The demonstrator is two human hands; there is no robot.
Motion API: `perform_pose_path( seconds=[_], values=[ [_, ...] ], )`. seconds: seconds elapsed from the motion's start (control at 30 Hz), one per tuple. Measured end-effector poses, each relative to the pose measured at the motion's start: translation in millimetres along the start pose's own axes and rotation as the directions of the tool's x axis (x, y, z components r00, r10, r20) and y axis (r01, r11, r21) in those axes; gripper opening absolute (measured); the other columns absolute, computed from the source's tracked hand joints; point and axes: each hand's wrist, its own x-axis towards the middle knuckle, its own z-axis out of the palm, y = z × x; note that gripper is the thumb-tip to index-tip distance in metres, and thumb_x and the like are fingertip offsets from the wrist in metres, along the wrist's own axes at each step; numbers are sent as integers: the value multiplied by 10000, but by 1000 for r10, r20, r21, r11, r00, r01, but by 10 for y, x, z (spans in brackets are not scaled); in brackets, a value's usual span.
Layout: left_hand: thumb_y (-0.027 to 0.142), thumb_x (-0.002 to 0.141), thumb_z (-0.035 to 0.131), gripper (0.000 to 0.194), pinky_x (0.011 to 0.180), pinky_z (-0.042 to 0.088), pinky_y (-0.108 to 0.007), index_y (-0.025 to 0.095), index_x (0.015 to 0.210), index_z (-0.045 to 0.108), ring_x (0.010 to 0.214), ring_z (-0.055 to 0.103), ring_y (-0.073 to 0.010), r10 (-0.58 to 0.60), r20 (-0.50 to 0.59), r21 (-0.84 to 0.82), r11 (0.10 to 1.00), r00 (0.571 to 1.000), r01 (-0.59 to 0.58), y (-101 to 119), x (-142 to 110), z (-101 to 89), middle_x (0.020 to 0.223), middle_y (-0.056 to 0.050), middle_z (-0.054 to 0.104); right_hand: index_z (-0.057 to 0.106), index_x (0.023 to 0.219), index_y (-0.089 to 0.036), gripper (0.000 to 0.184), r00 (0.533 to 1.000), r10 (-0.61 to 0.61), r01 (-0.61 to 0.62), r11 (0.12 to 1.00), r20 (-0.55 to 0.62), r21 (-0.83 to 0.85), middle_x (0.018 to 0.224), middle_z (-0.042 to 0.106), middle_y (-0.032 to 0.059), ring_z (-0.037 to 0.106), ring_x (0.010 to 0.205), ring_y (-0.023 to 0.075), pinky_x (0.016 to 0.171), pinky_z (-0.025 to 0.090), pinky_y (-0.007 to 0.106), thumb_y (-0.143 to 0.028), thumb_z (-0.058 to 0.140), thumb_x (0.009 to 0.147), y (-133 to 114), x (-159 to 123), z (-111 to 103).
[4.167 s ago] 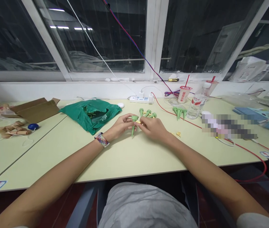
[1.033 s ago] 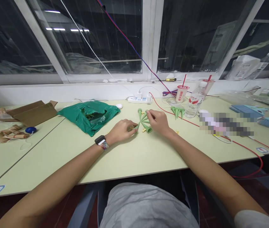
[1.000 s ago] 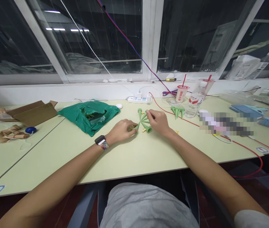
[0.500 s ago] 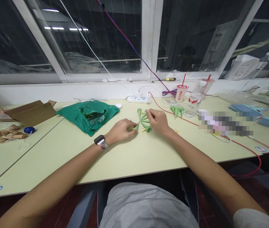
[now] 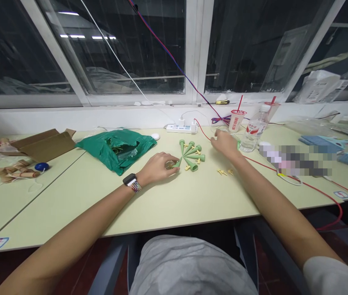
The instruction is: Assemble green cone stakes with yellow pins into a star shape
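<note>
Green cones (image 5: 192, 155) are being fanned out just right of the left hand (image 5: 158, 168), fingertips curled on their tips. Right hand (image 5: 224, 144) is being extended beyond them; grip can't be told.

Pale green table (image 5: 174, 205) pushed against a white sill (image 5: 69, 116); dark, white-framed windows (image 5: 124, 49) above, reflecting ceiling lights (image 5: 81, 36); reddish floor (image 5: 342, 241) below

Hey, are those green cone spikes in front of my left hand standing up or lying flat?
Lying flat. The green cone spikes rest on their sides on the table, fanned out with pointed tips meeting by the left hand.
</note>
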Motion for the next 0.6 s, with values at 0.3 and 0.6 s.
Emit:
perform_pose_path(
  seconds=[0.3, 0.6],
  values=[
    [514, 921, 672, 385, 956, 496, -422, 256, 1186, 781, 1032, 711, -294, -6, 28, -22, 1000, 1000, 7, -17, -5, 17, 1111, -73, 789, 581, 1406, -90, 493, 966, 223, -194, 960, 131, -203, 1312, 681, 271, 684, 1231, 379, 949, 526, 465, -278, 613, 952, 558, 237, 91],
    [522, 925, 676, 387, 973, 499, -423, 251, 1180, 782, 1052, 711, -295, -23, 19, -50, 998, 1000, 24, 12, -7, 18, 1149, -71, 791, 582, 1407, -104, 484, 968, 215, -194, 969, 128, -154, 1282, 688, 266, 687, 1216, 374, 916, 533, 440, -225, 582, 938, 614, 185, 186]
  ],
)
